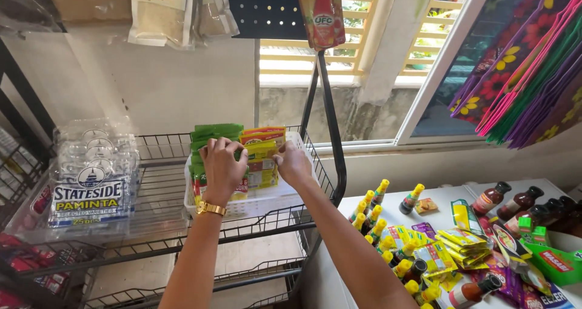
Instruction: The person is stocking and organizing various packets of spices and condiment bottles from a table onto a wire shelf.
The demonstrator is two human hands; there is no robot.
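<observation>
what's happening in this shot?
A person has both hands in a white basket on a wire rack shelf. The left hand grips a row of green sachets standing upright; the right hand touches the yellow and orange sachets beside them. A stack of clear plastic packs sits at the shelf's left. On the white table to the right lie small yellow-capped bottles, dark sauce bottles and loose packets.
</observation>
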